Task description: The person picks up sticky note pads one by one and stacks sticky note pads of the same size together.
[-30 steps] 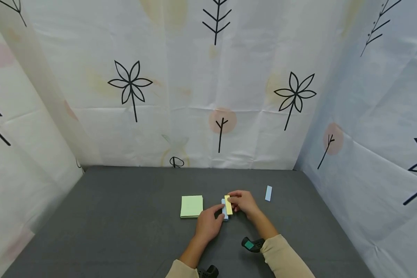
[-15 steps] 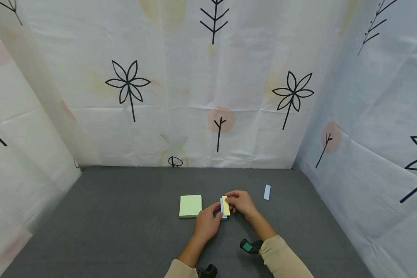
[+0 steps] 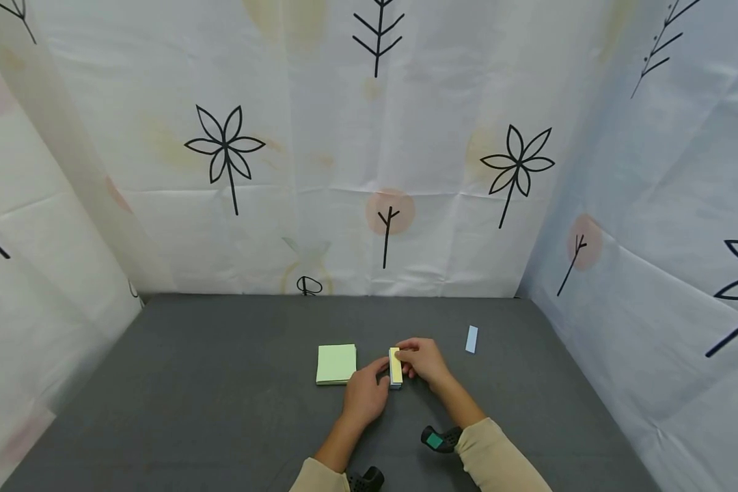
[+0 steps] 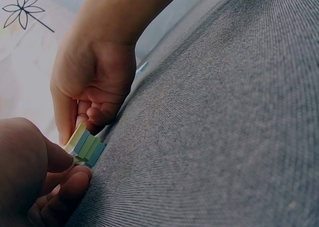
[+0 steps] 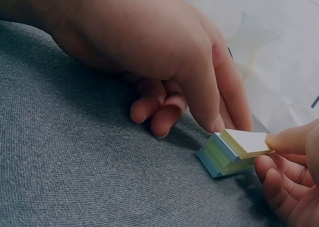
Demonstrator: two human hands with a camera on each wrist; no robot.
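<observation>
The right hand [image 5: 294, 177] is cut off by the frame's edge.

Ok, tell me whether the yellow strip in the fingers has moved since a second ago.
Yes. The yellow strip has shifted left toward the green pad. It now covers the small stack that showed blue beside it earlier, between the left hand and right hand.
</observation>
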